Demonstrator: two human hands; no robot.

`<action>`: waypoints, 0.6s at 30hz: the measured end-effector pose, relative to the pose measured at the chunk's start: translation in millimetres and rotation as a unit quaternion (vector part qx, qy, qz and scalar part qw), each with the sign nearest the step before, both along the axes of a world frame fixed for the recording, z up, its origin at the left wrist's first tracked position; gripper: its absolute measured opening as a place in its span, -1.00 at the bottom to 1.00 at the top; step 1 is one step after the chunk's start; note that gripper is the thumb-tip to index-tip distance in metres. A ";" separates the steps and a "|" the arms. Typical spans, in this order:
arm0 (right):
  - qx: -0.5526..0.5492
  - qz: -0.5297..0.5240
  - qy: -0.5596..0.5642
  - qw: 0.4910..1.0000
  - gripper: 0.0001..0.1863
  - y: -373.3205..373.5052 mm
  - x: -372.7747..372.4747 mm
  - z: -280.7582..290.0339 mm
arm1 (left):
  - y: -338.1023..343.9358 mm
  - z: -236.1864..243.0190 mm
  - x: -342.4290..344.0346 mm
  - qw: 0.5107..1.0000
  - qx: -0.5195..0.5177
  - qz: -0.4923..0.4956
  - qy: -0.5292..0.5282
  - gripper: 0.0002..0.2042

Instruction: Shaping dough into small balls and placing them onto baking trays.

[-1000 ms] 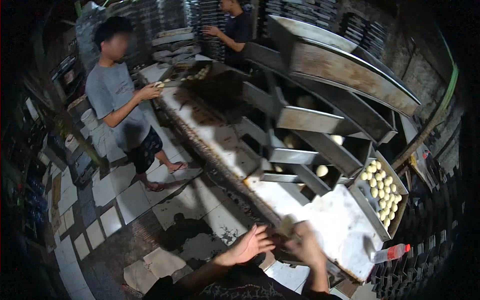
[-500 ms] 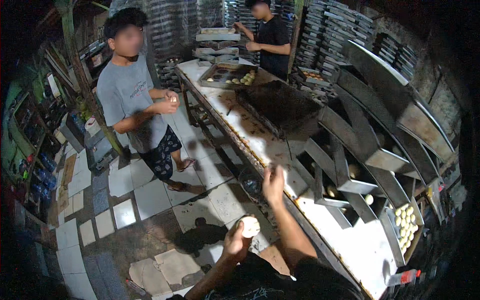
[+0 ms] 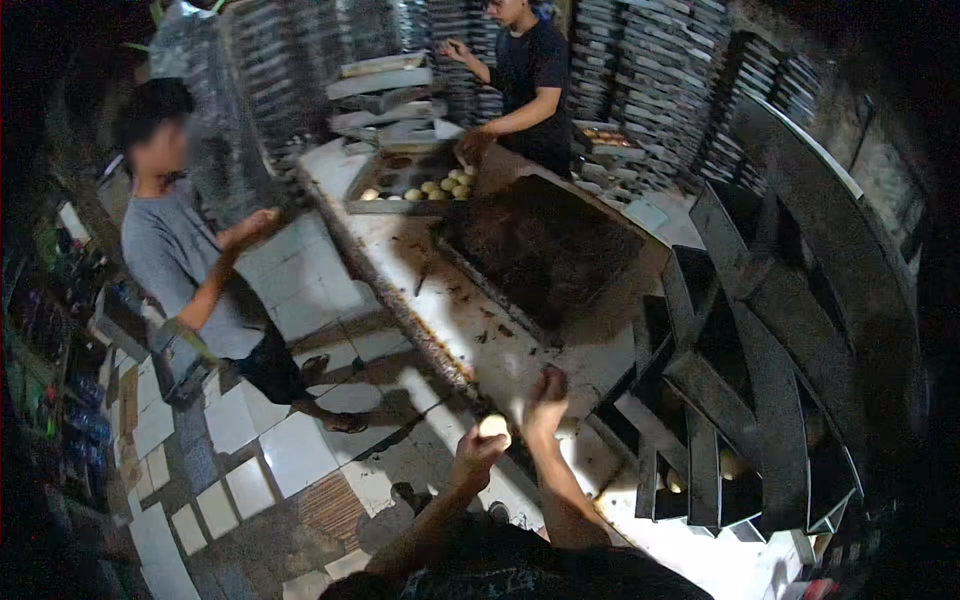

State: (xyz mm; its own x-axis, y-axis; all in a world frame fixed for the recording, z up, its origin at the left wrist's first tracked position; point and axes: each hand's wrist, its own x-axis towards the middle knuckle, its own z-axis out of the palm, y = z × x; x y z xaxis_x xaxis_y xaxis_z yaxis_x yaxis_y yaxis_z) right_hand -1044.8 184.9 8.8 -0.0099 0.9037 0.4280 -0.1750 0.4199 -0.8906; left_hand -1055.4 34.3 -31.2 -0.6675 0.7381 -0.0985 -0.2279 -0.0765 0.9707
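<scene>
My left hand (image 3: 478, 447) holds a small pale dough ball (image 3: 493, 427) just off the near edge of the long white worktable (image 3: 400, 260). My right hand (image 3: 547, 397) is raised beside it over the table, fingers curled, and whether it holds anything is unclear. A large dark empty baking tray (image 3: 545, 245) lies on the table beyond my hands. Farther along sits a tray with several pale dough balls (image 3: 435, 186).
A person in a grey shirt (image 3: 185, 270) stands on the tiled floor at left. Another person in a black shirt (image 3: 525, 75) works at the table's far end. Stacked dark trays (image 3: 760, 380) crowd the right side; shelves of trays (image 3: 660, 70) line the back.
The view has swung toward the far end of the table. My left hand with the dough ball has come up next to my right hand. The grey-shirted person has shifted left.
</scene>
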 end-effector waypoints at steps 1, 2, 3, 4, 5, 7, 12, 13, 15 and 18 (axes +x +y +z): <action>0.254 -0.110 -0.185 0.943 -0.73 6.1 -3.7 6.3 | 26.0 7.0 -3.0 0.996 0.057 -0.055 -0.040 -0.70; 0.251 -0.123 -0.192 0.941 -0.73 24.9 -12.4 8.2 | 41.4 15.8 0.6 0.993 0.052 -0.092 -0.059 -0.70; 0.197 -0.070 -0.334 0.919 -0.74 49.1 -18.4 12.4 | 48.8 28.6 1.8 0.987 0.045 -0.134 -0.078 -0.71; 0.134 -0.011 -0.465 0.875 -0.74 71.3 -26.0 17.4 | 51.7 40.3 -5.8 0.979 0.070 -0.154 -0.110 -0.70; 0.073 -0.030 -0.463 0.883 -0.76 104.8 -38.4 11.5 | 57.2 52.9 -15.9 0.969 0.096 -0.178 -0.143 -0.70; -0.001 -0.070 -0.464 0.883 -0.78 148.0 -57.4 16.4 | 57.8 76.1 -46.5 0.945 0.042 -0.247 -0.209 -0.61; 0.147 -0.006 -0.804 0.576 -0.79 173.9 -98.3 41.1 | 60.6 81.5 -145.1 0.952 0.088 -0.287 -0.061 -0.67; 0.139 -0.011 -0.810 0.569 -0.79 175.7 -99.6 38.5 | 62.9 76.8 -164.1 0.923 0.123 -0.289 0.221 -0.73; 0.142 -0.001 -0.752 0.643 -0.83 173.5 -95.8 30.6 | 64.3 48.8 -191.2 0.921 0.161 -0.253 0.248 -0.77; 0.040 0.034 -0.604 0.795 -0.85 170.0 -48.5 28.4 | 99.3 53.5 -201.1 0.872 0.167 -0.197 -0.417 -0.71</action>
State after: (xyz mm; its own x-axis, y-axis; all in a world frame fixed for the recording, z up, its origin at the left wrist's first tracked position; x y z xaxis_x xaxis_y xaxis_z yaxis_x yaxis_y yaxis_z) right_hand -1093.3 354.9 37.3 -0.5045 0.8544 0.1246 0.7641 0.5090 -0.3963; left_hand -1256.5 133.6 22.3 -0.1552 0.9740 -0.1647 -0.9158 -0.0794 0.3938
